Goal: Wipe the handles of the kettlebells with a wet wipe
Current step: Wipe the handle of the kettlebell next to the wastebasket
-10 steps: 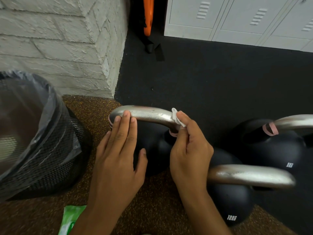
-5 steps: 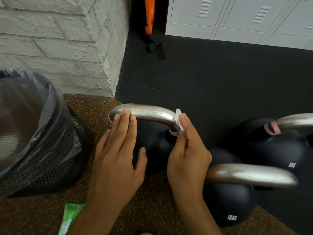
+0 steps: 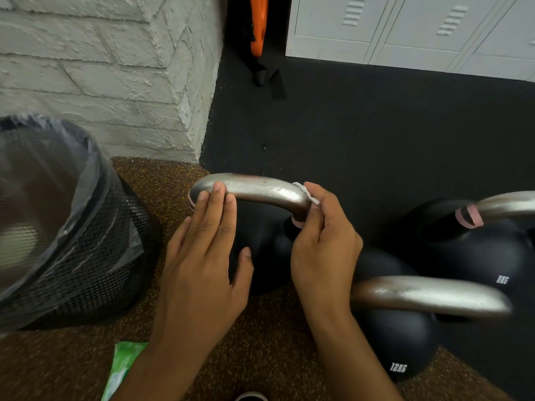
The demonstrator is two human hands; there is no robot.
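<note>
Right hand hides most of the wet wipe on the handle.

Taking the near kettlebell as landmark: its silver handle arches over the body, and both hands occupy the handle's ends, the left hand lying flat at the left bend, the right hand curled round the right bend. Left of it, a mesh bin stands near, leaving a narrow strip of brown floor. Behind and left, the brick wall closes that side. Beyond it, black floor lies open up to the lockers. To its right, two more kettlebells crowd close, their handles blocking passage.
</note>
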